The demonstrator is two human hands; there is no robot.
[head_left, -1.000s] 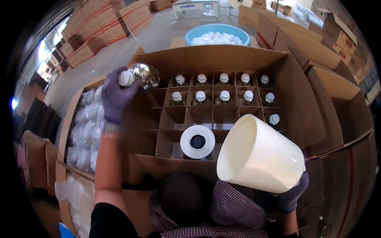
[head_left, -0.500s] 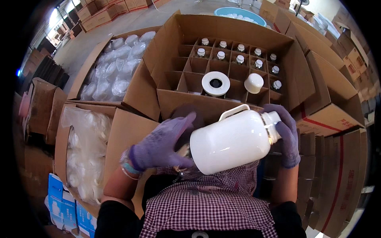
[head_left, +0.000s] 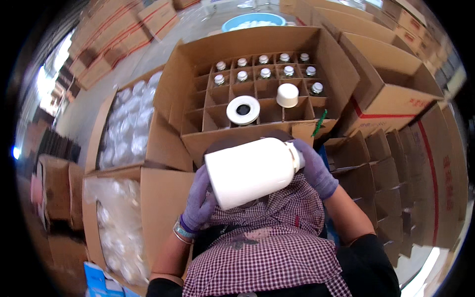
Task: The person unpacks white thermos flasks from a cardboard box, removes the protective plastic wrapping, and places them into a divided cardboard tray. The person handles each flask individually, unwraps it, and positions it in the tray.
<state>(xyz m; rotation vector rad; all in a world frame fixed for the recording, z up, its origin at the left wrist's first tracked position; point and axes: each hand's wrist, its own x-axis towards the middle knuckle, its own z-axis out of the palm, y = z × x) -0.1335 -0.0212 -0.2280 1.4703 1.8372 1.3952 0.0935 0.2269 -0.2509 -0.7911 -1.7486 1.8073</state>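
A large glossy white jug point(head_left: 252, 173) lies on its side in front of me, its neck to the right and slightly raised. My right hand point(head_left: 314, 171), in a purple glove, is closed round the neck. At the other end my left hand point(head_left: 199, 200), gloved alike, holds the base, its fingers partly hidden. The jug's handle is out of sight. Beyond it, a white round cap point(head_left: 287, 95) and a white ring-shaped part with a dark centre point(head_left: 243, 110) rest on the dividers of an open carton point(head_left: 247, 136). Several white-capped bottles point(head_left: 265, 73) stand in its cells.
Left stand two cartons: one of clear plastic-wrapped pieces point(head_left: 126, 123), one of bagged whitish pieces point(head_left: 118, 232). Empty cartons point(head_left: 386, 89) and cardboard dividers point(head_left: 366, 173) crowd the right. A blue tub point(head_left: 253, 21) sits on the floor beyond.
My left hand has come in from the open and now grips the jug's base. The jug has shifted left and turned, so its handle no longer shows. The view has shifted too.
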